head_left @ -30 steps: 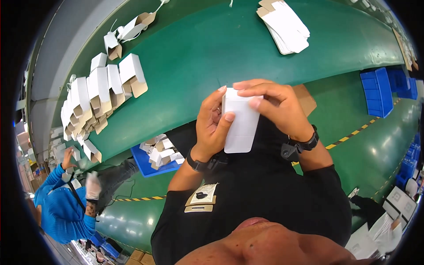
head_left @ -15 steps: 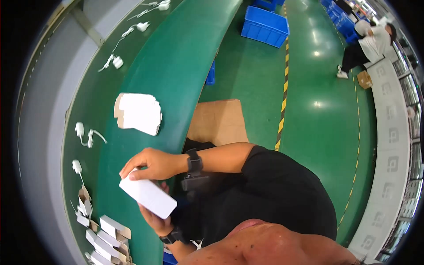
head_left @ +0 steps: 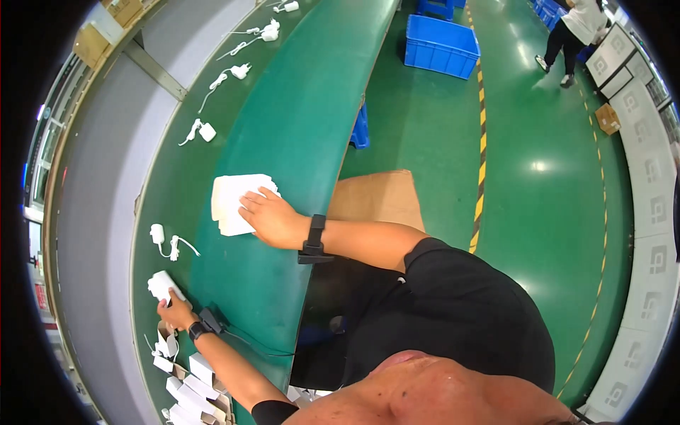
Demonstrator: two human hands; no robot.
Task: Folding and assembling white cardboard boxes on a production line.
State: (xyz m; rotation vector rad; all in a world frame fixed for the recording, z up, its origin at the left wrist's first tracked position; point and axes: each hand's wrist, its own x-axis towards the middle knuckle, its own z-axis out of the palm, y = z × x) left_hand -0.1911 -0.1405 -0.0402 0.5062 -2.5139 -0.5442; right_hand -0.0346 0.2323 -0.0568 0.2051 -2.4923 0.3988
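Left hand [head_left: 179, 314] clamped on a near box [head_left: 166, 283], we reach onto far cartons [head_left: 231, 197], right hand [head_left: 276, 219] spread; lifting likely needs pinching.

A long green table [head_left: 304, 127] runs beneath the left hand [head_left: 180, 313] and right hand [head_left: 276, 218]. Left of the left hand stretches a grey surface [head_left: 95, 234]. Right of the right hand, glossy green floor [head_left: 443, 134] carries a yellow-and-black line [head_left: 482, 138] and bright reflections [head_left: 540, 166]; white panels [head_left: 655, 234] stand farther right.

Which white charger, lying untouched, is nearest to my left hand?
The white charger just beyond your left hand, its cable bending rightward; the other free chargers lie farther along the table.
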